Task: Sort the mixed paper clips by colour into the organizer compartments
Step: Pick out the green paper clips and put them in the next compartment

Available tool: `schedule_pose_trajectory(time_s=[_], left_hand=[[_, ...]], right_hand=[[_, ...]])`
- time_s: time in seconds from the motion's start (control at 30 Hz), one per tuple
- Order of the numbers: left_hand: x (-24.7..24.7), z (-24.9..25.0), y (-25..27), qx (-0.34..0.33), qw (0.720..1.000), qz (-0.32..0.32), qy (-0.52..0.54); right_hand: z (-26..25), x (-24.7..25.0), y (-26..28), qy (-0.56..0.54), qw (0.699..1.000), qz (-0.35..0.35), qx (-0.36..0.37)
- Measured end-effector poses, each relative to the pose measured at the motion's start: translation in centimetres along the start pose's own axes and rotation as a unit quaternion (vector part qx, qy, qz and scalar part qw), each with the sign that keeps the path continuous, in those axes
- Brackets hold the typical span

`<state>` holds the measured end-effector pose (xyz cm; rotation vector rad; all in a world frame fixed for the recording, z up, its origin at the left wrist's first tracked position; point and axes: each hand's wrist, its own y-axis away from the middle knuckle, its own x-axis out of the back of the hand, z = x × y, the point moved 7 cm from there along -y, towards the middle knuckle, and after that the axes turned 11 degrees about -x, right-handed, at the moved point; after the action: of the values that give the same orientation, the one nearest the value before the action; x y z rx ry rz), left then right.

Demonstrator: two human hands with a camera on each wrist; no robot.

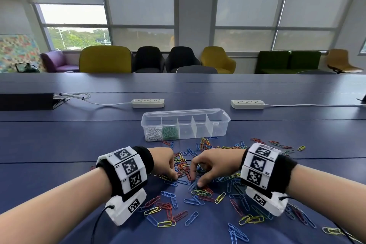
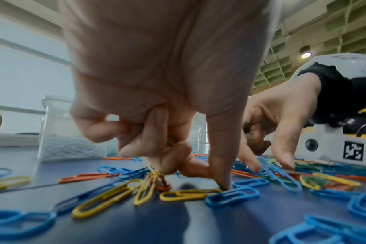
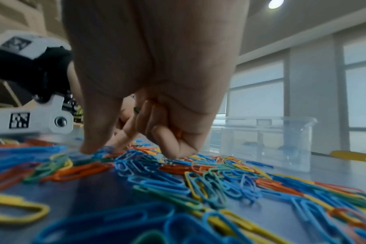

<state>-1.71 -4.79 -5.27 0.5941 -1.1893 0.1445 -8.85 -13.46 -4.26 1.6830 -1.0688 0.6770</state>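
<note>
Mixed blue, yellow, orange and green paper clips (image 1: 186, 166) lie spread over the blue table (image 1: 59, 140). Behind them stands the clear organizer (image 1: 221, 120), with white clips (image 1: 153, 134) in its leftmost compartment and green clips (image 1: 170, 132) in the one beside it. My left hand (image 1: 175, 175) reaches down into the pile; thumb and forefinger touch the table while its curled fingers (image 2: 157, 132) hold clips (image 2: 171, 140) in the palm. My right hand (image 1: 195, 181) picks at the pile close beside it, its curled fingers (image 3: 173, 140) gripping clips (image 3: 179, 132).
Two white power strips (image 1: 148, 103) (image 1: 247, 104) with cables lie beyond the organizer. A dark box (image 1: 25, 101) sits at the far left. More loose clips (image 1: 237, 232) reach toward the near edge. Chairs line the window wall.
</note>
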Motion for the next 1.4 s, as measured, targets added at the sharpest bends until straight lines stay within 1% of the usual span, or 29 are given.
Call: schedule_pose_trajectory(time_s=[0.13,0.2,0.3,0.4,0.47,0.53,0.63,0.67,0.77,0.8,0.83,0.87,0.9,0.93,0.97,1.0,1.03,1.07,1.1,1.13,1.17,1.2,1.23,1.27,1.33,1.4], left_hand=[[0.8,-0.2,0.8,-0.022,1.0,0.007,0.021],[1.6,-0.4,1.7,-0.039,0.996,0.032,0.078],[2.3,-1.1,2.9,-0.053,0.972,0.08,0.213],[1.9,-2.0,3.6,-0.034,0.943,0.102,0.316],[1.6,-2.6,3.7,-0.017,0.933,0.103,0.346],[1.3,-2.9,3.7,-0.004,0.93,0.102,0.354],[1.2,-3.3,3.7,0.017,0.926,0.106,0.363],[1.2,-3.4,3.8,0.022,0.918,0.109,0.38],[1.0,-3.3,3.9,0.018,0.882,0.113,0.456],[1.0,-3.1,3.8,0.015,0.865,0.117,0.488],[1.0,-3.0,3.7,0.015,0.839,0.124,0.53],[0.9,-2.9,3.6,0.019,0.799,0.129,0.588],[0.7,-2.6,3.5,0.024,0.744,0.123,0.656],[0.7,-2.2,3.4,0.023,0.681,0.108,0.724],[0.8,-1.6,3.3,0.016,0.622,0.094,0.777],[1.0,-1.2,3.3,0.01,0.578,0.089,0.811],[1.0,-1.0,3.2,0.006,0.55,0.09,0.83],[1.1,-0.7,3.0,0.004,0.535,0.09,0.84],[1.1,-0.3,2.8,0.002,0.531,0.088,0.843],[0.9,0.0,2.7,0.002,0.535,0.082,0.841],[0.8,0.3,2.6,0.002,0.547,0.074,0.834],[0.6,0.4,2.4,0.002,0.569,0.065,0.82],[0.4,0.5,2.4,0.005,0.6,0.058,0.798],[0.3,0.4,2.3,0.013,0.642,0.055,0.764],[0.6,-0.5,2.1,0.037,0.744,0.077,0.663],[1.5,-2.1,2.0,0.062,0.842,0.122,0.521]], right_hand=[[-0.5,0.1,-1.1,0.032,0.999,0.014,0.013],[-0.5,0.2,-1.3,0.037,0.999,0.024,0.017],[-0.5,0.2,-1.2,0.041,0.998,0.03,0.028],[-0.5,0.4,-0.8,0.024,0.999,0.028,0.039],[-0.5,0.3,-0.6,0.016,0.999,0.013,0.04],[-0.4,0.0,-0.5,0.019,0.999,-0.005,0.036],[-0.2,-0.4,-0.5,0.025,0.999,-0.014,0.018],[-0.1,-0.5,-0.5,0.033,0.999,-0.016,0.007],[0.3,-0.9,0.0,0.063,0.998,-0.012,-0.01],[0.4,-0.6,0.2,0.065,0.998,-0.001,-0.012],[0.5,-0.3,0.5,0.056,0.998,0.012,-0.019],[0.8,0.1,0.7,0.026,0.999,0.022,-0.029],[1.1,0.3,1.0,-0.032,0.998,0.023,-0.039],[1.3,0.5,1.2,-0.113,0.993,0.014,-0.044],[1.4,0.5,1.4,-0.2,0.979,0.0,-0.04],[1.4,0.4,1.7,-0.28,0.959,-0.014,-0.032],[1.4,0.3,1.8,-0.345,0.938,-0.024,-0.025],[1.4,0.3,2.0,-0.392,0.919,-0.029,-0.021],[1.5,0.2,2.0,-0.427,0.904,-0.034,-0.019],[1.6,0.1,2.0,-0.455,0.889,-0.042,-0.019],[1.7,0.0,2.1,-0.476,0.877,-0.052,-0.019],[1.8,-0.2,2.1,-0.493,0.868,-0.065,-0.016],[1.8,-0.3,2.2,-0.507,0.859,-0.077,-0.012],[1.8,-0.4,2.2,-0.519,0.851,-0.088,-0.007],[1.8,-0.6,2.2,-0.535,0.839,-0.103,-0.01],[1.8,-1.0,2.1,-0.526,0.844,-0.104,-0.029]])
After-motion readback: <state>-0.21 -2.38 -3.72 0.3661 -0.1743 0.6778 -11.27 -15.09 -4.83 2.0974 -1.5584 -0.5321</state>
